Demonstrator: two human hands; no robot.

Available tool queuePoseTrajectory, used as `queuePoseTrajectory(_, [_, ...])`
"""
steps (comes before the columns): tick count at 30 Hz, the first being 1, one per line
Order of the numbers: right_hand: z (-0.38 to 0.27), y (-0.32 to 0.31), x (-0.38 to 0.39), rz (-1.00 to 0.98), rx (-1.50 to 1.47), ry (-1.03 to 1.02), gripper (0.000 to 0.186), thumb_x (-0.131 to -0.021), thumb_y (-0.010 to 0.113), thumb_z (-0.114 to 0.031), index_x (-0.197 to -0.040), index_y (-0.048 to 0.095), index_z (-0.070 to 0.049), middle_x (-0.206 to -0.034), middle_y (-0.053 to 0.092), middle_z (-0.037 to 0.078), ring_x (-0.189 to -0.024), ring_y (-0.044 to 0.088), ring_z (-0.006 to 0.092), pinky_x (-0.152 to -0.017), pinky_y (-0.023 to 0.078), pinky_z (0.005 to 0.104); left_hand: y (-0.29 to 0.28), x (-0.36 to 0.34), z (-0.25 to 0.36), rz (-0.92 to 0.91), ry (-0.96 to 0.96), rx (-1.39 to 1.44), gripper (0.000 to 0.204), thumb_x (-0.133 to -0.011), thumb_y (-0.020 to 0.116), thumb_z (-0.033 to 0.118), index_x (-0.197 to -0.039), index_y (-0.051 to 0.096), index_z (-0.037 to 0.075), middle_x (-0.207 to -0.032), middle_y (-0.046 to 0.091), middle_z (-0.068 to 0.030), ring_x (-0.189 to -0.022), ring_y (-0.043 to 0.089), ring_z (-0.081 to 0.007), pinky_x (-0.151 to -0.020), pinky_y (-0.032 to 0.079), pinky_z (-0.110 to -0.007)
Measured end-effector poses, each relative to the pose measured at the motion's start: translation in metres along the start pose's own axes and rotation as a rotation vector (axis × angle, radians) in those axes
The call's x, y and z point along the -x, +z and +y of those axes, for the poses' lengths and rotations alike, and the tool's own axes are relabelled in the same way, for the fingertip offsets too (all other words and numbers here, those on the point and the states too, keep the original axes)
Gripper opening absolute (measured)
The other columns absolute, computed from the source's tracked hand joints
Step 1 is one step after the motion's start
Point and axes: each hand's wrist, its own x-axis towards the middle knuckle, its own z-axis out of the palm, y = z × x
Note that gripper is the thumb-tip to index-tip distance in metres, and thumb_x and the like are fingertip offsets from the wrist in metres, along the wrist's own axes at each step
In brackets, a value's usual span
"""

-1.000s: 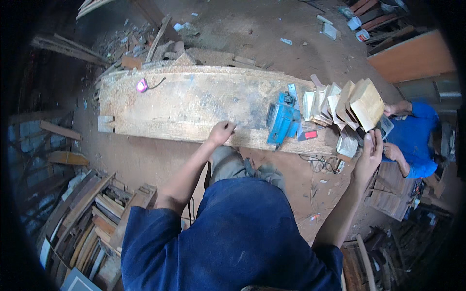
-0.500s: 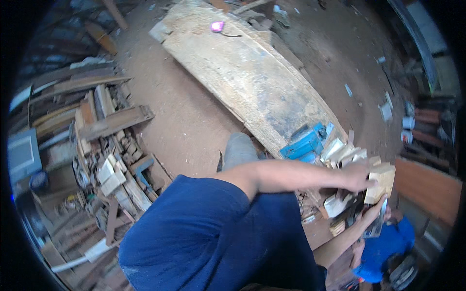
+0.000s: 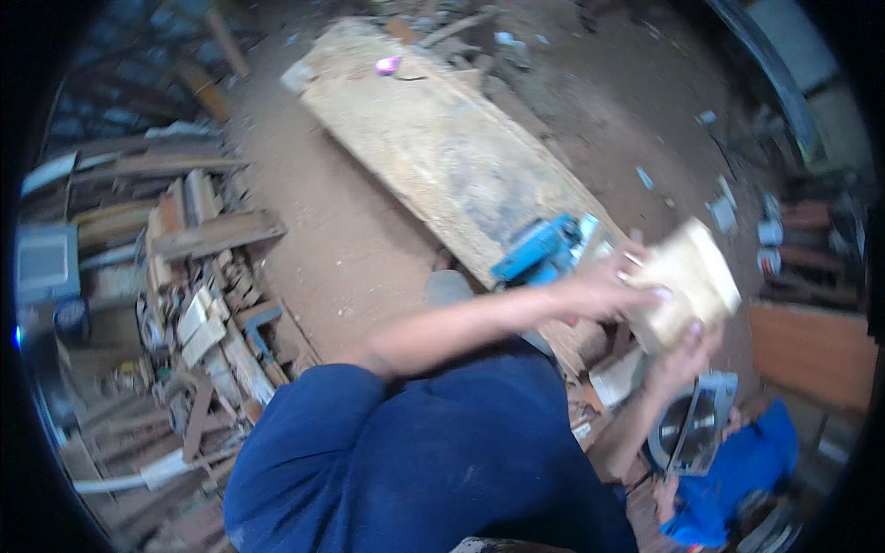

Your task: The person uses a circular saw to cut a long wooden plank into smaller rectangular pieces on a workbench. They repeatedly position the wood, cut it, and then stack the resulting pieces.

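Away from the blue-shirted person (image 3: pixel 728 493), left hand (image 3: pixel 599 288) and right hand (image 3: pixel 684 359) are moving one chunky pale wooden block (image 3: pixel 691 276), fingers gripping it, a carry likely needing care.

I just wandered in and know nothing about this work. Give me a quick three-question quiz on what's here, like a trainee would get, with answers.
1. What do the left hand and right hand both hold?
2. True or false: the blue power tool lies on the wooden bench.
3. What colour is the small object near the bench's other end? a) green b) pink c) yellow

Key: 1. Pale wood; 2. True; 3. b
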Motion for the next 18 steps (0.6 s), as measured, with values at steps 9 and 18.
queuePoseTrajectory(9, [0.028, -0.015, -0.046, -0.07, 0.271, 0.107, 0.077, -0.088, 0.077, -0.036, -0.146, 0.045, 0.003, -0.142, 0.049, 0.026, -0.128, 0.053, 0.0332, -0.105, 0.043, 0.0407, -0.158, 0.04, -0.151, 0.609, 0.091, 0.236, 0.064, -0.098, 0.058, 0.053, -0.141, 0.05, 0.007, -0.124, 0.065, -0.0077, -0.108, 0.064, -0.0199, -0.089, 0.051, -0.04])
queuePoseTrajectory(18, [0.073, 0.011, -0.033, -0.16, -0.32, 0.312, 0.079, -0.09, 0.078, -0.02, -0.149, 0.034, 0.007, -0.133, 0.057, 0.025, -0.125, 0.054, 0.0278, -0.106, 0.042, 0.0372, -0.267, 0.014, -0.245, 0.79, -0.032, 0.326, 0.068, -0.097, 0.061, 0.052, -0.145, 0.042, 0.008, -0.132, 0.056, -0.0115, -0.104, 0.061, -0.0267, -0.087, 0.055, -0.044])
